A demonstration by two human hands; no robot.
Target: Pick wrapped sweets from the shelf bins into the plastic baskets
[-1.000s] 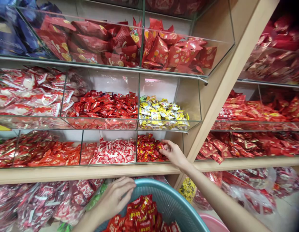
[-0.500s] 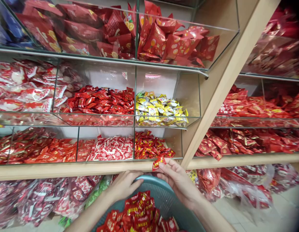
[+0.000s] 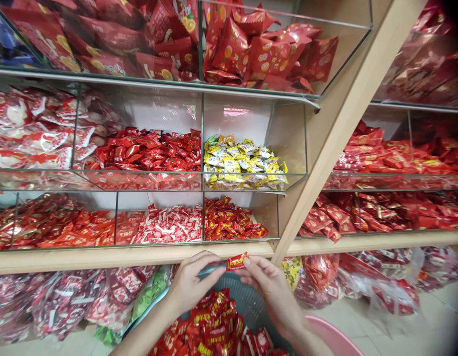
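Note:
My right hand (image 3: 268,279) pinches one small red wrapped candy (image 3: 236,261) with yellow lettering between thumb and fingers, above the far rim of a teal plastic basket (image 3: 255,299). Just left of the candy, my left hand (image 3: 193,281) has its thumb and fingers apart with nothing between them; whether a fingertip touches the wrapper I cannot tell. Inside the basket, below both hands, lies a heap of red wrapped candies (image 3: 210,324), several with yellow lettering. Similar red and yellow candies (image 3: 230,220) fill the bottom shelf compartment straight ahead.
Clear-walled shelf compartments hold red-and-white candies (image 3: 169,225), yellow-and-white candies (image 3: 243,163) and larger red packets (image 3: 266,57). A wooden upright (image 3: 336,143) divides the shelving. Bagged candies (image 3: 62,299) lie under the wooden ledge (image 3: 140,258). A pink basin (image 3: 334,336) shows at lower right.
The candy in my right hand has come down and left, turning more level. My left hand has come off the basket rim and opened towards it. The pink basin has come into view.

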